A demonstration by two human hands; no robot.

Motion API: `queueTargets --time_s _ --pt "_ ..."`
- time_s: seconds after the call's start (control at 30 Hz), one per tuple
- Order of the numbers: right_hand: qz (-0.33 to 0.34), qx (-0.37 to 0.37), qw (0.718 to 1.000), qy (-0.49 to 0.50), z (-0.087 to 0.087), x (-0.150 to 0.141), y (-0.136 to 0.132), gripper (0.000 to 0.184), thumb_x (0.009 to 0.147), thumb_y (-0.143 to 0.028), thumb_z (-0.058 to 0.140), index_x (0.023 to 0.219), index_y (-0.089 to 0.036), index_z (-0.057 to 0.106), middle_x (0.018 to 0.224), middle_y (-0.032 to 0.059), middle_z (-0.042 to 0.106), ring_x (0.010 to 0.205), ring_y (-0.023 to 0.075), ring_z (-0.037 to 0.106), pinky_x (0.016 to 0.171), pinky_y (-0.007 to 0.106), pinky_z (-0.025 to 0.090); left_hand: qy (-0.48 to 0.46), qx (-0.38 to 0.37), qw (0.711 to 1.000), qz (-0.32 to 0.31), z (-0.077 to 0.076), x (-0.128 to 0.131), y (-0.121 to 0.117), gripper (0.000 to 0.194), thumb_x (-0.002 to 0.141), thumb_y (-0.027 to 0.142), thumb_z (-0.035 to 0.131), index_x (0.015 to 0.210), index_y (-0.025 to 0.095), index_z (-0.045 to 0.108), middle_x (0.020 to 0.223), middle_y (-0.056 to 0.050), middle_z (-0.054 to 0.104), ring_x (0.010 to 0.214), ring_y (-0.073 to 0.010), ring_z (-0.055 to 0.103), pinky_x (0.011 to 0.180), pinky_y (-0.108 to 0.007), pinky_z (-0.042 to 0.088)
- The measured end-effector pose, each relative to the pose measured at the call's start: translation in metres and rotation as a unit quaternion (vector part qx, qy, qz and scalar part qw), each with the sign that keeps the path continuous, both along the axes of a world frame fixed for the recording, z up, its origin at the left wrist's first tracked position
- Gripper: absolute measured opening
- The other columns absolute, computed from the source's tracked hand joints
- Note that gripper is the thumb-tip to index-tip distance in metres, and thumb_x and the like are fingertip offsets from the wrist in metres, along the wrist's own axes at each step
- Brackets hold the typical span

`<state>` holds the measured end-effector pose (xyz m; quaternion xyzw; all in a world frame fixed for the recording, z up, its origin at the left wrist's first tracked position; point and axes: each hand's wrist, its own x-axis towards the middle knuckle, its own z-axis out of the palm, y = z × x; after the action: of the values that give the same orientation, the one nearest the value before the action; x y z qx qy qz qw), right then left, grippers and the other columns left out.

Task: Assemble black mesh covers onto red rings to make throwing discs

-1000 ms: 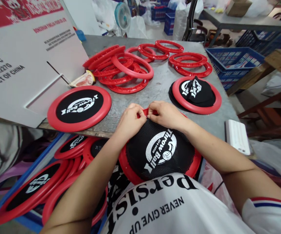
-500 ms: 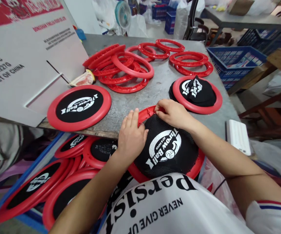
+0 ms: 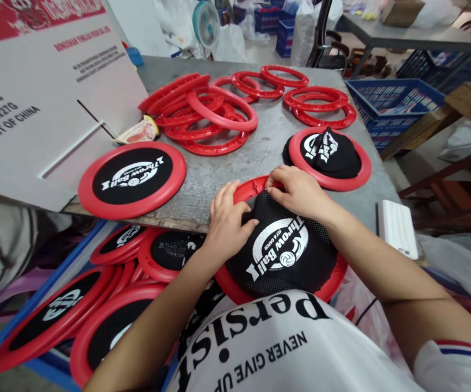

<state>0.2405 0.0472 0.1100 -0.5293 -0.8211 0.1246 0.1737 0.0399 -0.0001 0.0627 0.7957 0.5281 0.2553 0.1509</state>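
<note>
A red plastic ring (image 3: 246, 190) leans between the table edge and my body, with a black mesh cloth (image 3: 301, 272) printed "Throw Ball" lying over it. My left hand (image 3: 231, 223) is closed round the ring's upper left side, fingers at the rim and thumb over the mesh. At the top, my right hand (image 3: 295, 188) pinches the mesh's edge against the ring. Part of the cloth bunches between the two hands. The ring's lower edge is partly hidden by my shirt.
A covered disc (image 3: 97, 190) lies left, and a ring with loose black cloths (image 3: 361, 174) lies right. Bare red rings (image 3: 219, 147) are heaped behind. Below the table edge, a blue crate (image 3: 48, 288) holds several discs. A large carton (image 3: 56, 136) stands left; a white device (image 3: 397, 228) sits right.
My left hand has shifted slightly right, its thumb now further over the mesh. My right hand has moved a little right along the rim, and the mesh is more bunched near the top.
</note>
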Motion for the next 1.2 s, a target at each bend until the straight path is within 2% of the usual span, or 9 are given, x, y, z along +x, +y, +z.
queueTargets --time_s 0.2,0.33,0.43,0.57,0.67,0.83,1.2 --pt "0.006 0.002 1.000 0.002 -0.002 -0.004 0.002 0.012 0.088 -0.020 0.054 0.089 -0.020 0.067 0.097 0.0073 0.068 0.090 0.0233 0.060 0.078 0.035 0.041 -0.085 -0.034 0.996 0.012 0.006 -0.003 0.008 0.014 0.087 0.029 0.067 0.084 0.020 0.057 0.150 -0.014 0.050 0.140 -0.0325 0.046 0.118 -0.056 0.035" --pt "0.015 -0.012 1.000 0.006 -0.001 -0.002 0.006 0.013 0.088 -0.021 0.055 0.093 -0.020 0.067 0.100 0.0071 0.069 0.092 0.0233 0.061 0.080 0.034 0.042 -0.144 -0.044 0.988 0.042 0.010 -0.001 0.015 0.016 0.087 0.022 0.062 0.075 0.021 0.053 0.135 -0.012 0.061 0.126 -0.0271 0.059 0.113 -0.048 0.042" --pt "0.046 -0.052 0.998 -0.009 0.009 0.000 0.011 0.016 0.089 -0.022 0.056 0.100 -0.018 0.068 0.103 0.0078 0.070 0.095 0.0232 0.062 0.082 0.033 0.042 -0.187 -0.053 0.978 0.070 0.012 0.002 0.017 0.018 0.083 0.018 0.064 0.072 0.022 0.051 0.123 -0.008 0.067 0.116 -0.0248 0.064 0.109 -0.046 0.045" --pt "0.109 -0.097 0.989 -0.024 0.027 -0.004 0.020 0.018 0.088 -0.022 0.059 0.103 -0.018 0.067 0.104 0.0067 0.072 0.092 0.0205 0.062 0.080 0.029 0.041 -0.204 -0.044 0.975 0.073 0.012 0.008 0.017 0.018 0.080 0.015 0.066 0.069 0.021 0.052 0.122 -0.007 0.069 0.114 -0.0252 0.064 0.106 -0.044 0.045" --pt "0.143 -0.140 0.978 -0.052 0.033 -0.011 0.026 0.013 0.084 -0.022 0.063 0.096 -0.019 0.068 0.095 0.0034 0.071 0.084 0.0178 0.060 0.071 0.027 0.038 -0.218 -0.042 0.973 0.067 0.012 0.010 0.018 0.018 0.079 0.014 0.066 0.069 0.021 0.053 0.118 -0.007 0.069 0.113 -0.0251 0.064 0.104 -0.043 0.045" --pt "0.114 -0.147 0.981 -0.048 0.027 -0.014 0.028 0.005 0.083 -0.024 0.065 0.084 -0.019 0.066 0.079 0.0000 0.067 0.072 0.0146 0.056 0.065 0.027 0.032 -0.242 -0.047 0.967 0.058 0.011 0.008 0.020 0.018 0.082 0.016 0.064 0.068 0.021 0.053 0.108 -0.005 0.069 0.106 -0.0231 0.065 0.100 -0.040 0.045" --pt "0.108 -0.143 0.984 -0.005 0.024 -0.010 0.023 0.006 0.083 -0.017 0.060 0.085 -0.017 0.065 0.082 0.0004 0.068 0.073 0.0134 0.054 0.066 0.026 0.032 -0.224 -0.032 0.972 0.061 0.012 0.011 0.021 0.020 0.084 0.012 0.059 0.069 0.022 0.050 0.096 -0.004 0.065 0.103 -0.0222 0.063 0.094 -0.037 0.045"
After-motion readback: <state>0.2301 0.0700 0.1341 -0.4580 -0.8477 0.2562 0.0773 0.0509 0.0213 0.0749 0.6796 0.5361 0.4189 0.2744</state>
